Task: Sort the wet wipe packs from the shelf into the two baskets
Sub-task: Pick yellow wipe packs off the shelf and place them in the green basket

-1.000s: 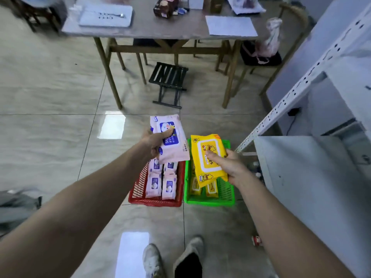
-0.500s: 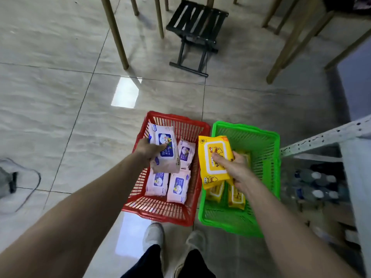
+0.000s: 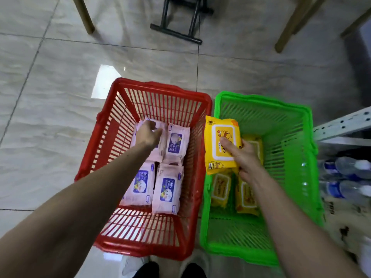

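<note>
A red basket and a green basket stand side by side on the tiled floor. My left hand reaches deep into the red basket and grips a pink wipe pack lying at its far left. Three more pink packs lie around it. My right hand holds a yellow wipe pack by its right edge, thumb on top, just above the green basket's left side. Several yellow packs lie on the green basket's floor, partly hidden by my hand.
A white perforated shelf upright runs along the right, with water bottles beneath it. A black folding stool and wooden table legs stand beyond the baskets. My shoes are at the near edge.
The view has tilted down and closer to the baskets. My left hand lowered the pink pack onto the red basket's floor. My right hand brought the yellow pack down over the green basket.
</note>
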Demonstrator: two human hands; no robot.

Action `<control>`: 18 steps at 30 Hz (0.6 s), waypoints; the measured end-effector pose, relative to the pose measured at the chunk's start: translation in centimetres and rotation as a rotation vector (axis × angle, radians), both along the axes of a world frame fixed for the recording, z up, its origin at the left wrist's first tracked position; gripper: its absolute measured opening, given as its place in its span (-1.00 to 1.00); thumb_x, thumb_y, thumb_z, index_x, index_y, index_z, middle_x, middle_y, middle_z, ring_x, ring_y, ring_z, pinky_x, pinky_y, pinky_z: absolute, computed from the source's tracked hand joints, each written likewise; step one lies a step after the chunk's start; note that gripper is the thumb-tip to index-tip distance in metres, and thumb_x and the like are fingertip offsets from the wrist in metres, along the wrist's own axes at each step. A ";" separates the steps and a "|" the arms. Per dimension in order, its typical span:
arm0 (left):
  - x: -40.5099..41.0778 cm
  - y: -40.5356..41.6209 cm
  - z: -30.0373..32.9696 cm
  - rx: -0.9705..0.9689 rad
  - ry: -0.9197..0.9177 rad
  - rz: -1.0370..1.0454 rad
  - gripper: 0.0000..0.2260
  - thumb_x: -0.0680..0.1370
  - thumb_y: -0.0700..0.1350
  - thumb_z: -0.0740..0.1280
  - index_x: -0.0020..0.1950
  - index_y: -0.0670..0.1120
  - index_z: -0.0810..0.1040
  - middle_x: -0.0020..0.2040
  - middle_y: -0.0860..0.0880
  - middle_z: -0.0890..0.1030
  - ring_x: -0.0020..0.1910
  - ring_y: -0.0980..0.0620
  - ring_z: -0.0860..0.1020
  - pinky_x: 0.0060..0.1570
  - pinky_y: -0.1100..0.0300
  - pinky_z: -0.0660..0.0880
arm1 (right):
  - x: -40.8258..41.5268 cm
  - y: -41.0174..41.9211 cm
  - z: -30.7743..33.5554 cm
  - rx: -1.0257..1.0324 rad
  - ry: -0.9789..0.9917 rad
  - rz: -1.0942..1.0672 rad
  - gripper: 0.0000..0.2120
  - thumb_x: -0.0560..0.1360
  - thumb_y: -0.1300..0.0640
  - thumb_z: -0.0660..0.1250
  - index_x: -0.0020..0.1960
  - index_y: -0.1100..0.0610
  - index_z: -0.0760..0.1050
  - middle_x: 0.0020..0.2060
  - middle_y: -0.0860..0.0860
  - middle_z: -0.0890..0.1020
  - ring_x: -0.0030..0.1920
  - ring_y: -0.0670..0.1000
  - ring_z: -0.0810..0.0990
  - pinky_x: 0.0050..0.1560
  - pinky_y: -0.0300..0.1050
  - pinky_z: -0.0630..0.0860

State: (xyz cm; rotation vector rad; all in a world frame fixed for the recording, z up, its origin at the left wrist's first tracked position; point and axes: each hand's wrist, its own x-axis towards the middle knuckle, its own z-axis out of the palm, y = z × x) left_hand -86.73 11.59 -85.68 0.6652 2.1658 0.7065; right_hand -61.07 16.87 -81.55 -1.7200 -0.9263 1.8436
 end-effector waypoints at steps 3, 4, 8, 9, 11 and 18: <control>3.0 2.8 0.4 0.047 0.004 -0.107 -0.73 0.56 -0.06 0.30 0.17 -0.19 0.58 0.09 -0.17 0.65 0.10 -0.14 0.60 0.13 0.07 0.52 | 2.7 1.1 -0.6 0.009 0.041 -0.128 -0.58 0.24 0.06 0.56 0.06 0.14 0.60 -0.18 0.06 0.75 -0.22 0.04 0.73 -0.28 0.05 0.67; 4.0 3.6 0.4 0.057 -0.026 -0.130 -0.74 0.56 -0.06 0.31 0.16 -0.20 0.58 0.10 -0.16 0.65 0.11 -0.12 0.59 0.14 0.10 0.49 | 3.6 1.6 -0.9 0.007 0.041 -0.182 -0.53 0.23 0.05 0.56 0.10 0.14 0.58 -0.13 0.07 0.74 -0.19 0.06 0.73 -0.28 0.07 0.67; 5.8 5.2 -0.4 0.054 -0.020 -0.185 -0.75 0.55 -0.07 0.35 0.14 -0.20 0.57 0.09 -0.15 0.65 0.10 -0.10 0.59 0.05 0.21 0.43 | 6.2 3.3 -4.3 -0.021 -0.122 -0.275 -0.47 0.36 0.07 0.54 0.28 0.14 0.49 0.08 0.12 0.67 -0.03 0.12 0.68 -0.18 0.02 0.65; 5.7 5.3 -0.8 0.047 0.000 -0.197 -0.75 0.55 -0.07 0.35 0.14 -0.19 0.57 0.09 -0.15 0.65 0.09 -0.11 0.60 0.07 0.19 0.46 | 6.3 3.6 -5.5 -0.017 -0.173 -0.272 -0.47 0.35 0.08 0.55 0.26 0.17 0.51 0.10 0.15 0.66 0.00 0.14 0.67 -0.11 0.05 0.64; 5.4 5.5 -2.0 0.028 0.015 -0.228 -0.73 0.55 -0.07 0.35 0.18 -0.19 0.55 0.12 -0.16 0.64 0.12 -0.11 0.59 0.16 0.12 0.50 | 5.7 4.0 -7.9 -0.012 -0.263 -0.226 -0.46 0.30 0.07 0.59 0.21 0.21 0.53 0.13 0.19 0.65 0.08 0.17 0.65 0.10 0.16 0.60; 4.3 5.4 -4.1 -0.101 0.263 -0.602 -0.71 0.57 -0.04 0.30 0.23 -0.15 0.51 0.19 -0.13 0.61 0.15 -0.11 0.57 0.16 -0.01 0.53 | 2.8 5.9 -12.6 -0.044 -0.549 -0.066 -0.19 0.48 -0.13 0.39 0.55 0.17 0.10 0.49 0.17 0.30 0.46 0.24 0.30 0.43 0.16 0.31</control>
